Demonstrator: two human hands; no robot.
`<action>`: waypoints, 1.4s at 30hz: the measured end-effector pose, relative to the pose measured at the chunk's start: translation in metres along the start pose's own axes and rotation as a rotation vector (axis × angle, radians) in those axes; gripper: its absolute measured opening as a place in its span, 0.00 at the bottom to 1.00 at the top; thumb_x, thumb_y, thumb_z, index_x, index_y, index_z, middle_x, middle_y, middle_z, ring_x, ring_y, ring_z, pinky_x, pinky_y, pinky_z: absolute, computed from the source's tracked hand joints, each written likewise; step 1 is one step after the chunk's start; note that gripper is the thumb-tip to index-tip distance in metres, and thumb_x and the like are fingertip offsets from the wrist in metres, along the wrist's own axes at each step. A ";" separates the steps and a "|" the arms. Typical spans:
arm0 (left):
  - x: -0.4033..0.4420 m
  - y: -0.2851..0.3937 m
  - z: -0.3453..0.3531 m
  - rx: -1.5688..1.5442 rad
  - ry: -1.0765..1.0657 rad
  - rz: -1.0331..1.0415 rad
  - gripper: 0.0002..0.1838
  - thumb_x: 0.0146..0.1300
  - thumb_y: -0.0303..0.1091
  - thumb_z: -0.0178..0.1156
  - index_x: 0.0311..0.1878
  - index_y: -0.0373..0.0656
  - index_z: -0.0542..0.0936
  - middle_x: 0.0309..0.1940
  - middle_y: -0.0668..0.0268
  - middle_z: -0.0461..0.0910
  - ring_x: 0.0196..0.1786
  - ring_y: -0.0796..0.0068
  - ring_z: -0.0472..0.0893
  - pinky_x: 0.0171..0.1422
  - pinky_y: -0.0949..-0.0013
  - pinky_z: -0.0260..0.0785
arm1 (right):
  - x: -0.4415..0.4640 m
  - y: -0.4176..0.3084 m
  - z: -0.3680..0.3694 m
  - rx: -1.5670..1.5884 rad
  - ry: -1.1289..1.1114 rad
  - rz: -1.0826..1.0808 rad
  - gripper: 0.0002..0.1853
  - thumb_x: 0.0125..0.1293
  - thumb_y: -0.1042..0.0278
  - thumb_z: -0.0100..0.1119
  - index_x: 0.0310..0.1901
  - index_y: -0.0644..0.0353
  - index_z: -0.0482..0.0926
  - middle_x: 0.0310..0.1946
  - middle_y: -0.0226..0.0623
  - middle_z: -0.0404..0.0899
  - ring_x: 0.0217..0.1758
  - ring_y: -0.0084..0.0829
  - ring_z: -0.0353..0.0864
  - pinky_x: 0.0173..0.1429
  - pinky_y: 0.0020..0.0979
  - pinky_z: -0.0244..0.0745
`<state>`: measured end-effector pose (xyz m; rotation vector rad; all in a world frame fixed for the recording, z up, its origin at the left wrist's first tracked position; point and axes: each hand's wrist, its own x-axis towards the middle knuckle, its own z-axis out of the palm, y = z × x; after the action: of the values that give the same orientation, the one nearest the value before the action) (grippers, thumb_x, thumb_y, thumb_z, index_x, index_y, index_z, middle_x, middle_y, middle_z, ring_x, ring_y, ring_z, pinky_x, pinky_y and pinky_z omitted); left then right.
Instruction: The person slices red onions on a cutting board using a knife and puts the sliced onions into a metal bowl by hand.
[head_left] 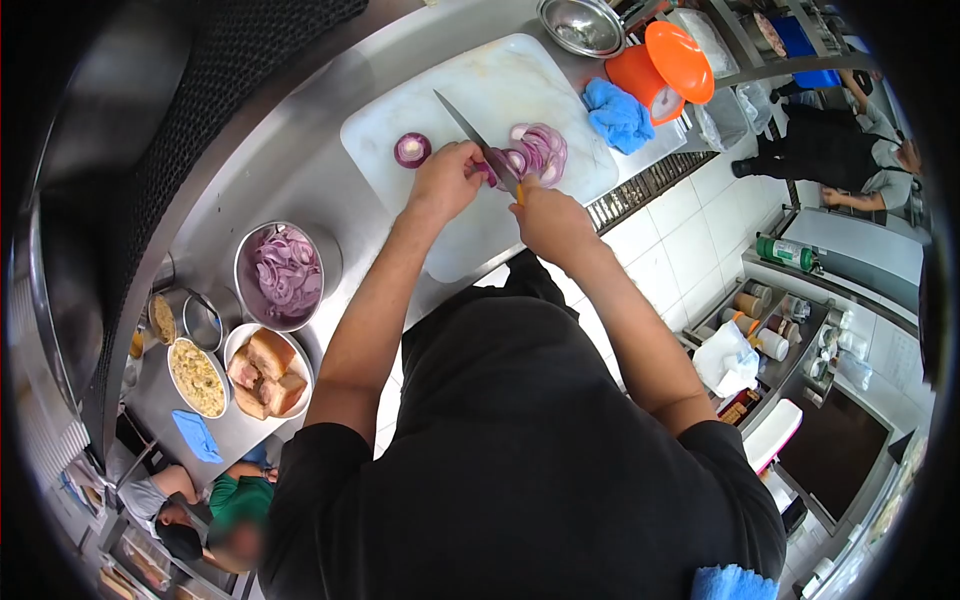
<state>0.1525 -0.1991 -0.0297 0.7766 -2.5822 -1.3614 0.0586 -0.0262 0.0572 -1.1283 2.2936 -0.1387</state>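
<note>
My right hand [556, 222] is closed around the yellow handle of a kitchen knife [468, 127], whose long blade points away and to the left over the white cutting board [390, 110]. Close to the blade's left side, my left hand [446, 182] has its fingers bent onto a piece of red onion [486, 175], mostly hidden by the fingers. A pile of sliced red onion [541, 152] lies to the right of the blade. One onion half [412, 150] sits apart on the board, above my left hand.
Left on the steel counter are a pot of sliced onion [287, 277], a bowl of meat chunks [267, 372] and a bowl of chopped food [198, 378]. A blue cloth [618, 115], an orange scale [652, 80] and a metal bowl [582, 25] stand right. Other people work nearby.
</note>
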 end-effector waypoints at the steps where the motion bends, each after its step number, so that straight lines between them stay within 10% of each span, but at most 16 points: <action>1: 0.000 -0.001 0.001 0.009 -0.001 -0.004 0.14 0.64 0.30 0.76 0.49 0.39 0.84 0.42 0.60 0.87 0.43 0.65 0.88 0.53 0.63 0.82 | -0.004 -0.001 0.003 -0.006 -0.002 0.015 0.18 0.80 0.60 0.58 0.56 0.68 0.71 0.37 0.57 0.89 0.43 0.59 0.91 0.49 0.57 0.84; 42: -0.006 -0.003 0.002 -0.064 -0.009 -0.096 0.13 0.66 0.31 0.77 0.50 0.38 0.86 0.41 0.59 0.92 0.46 0.65 0.93 0.53 0.64 0.83 | 0.022 0.012 0.051 0.026 0.050 0.022 0.22 0.79 0.56 0.61 0.57 0.68 0.70 0.36 0.59 0.89 0.40 0.62 0.90 0.46 0.58 0.84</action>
<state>0.1585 -0.1959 -0.0328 0.8967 -2.5243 -1.4698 0.0668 -0.0273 0.0006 -1.0981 2.3408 -0.1896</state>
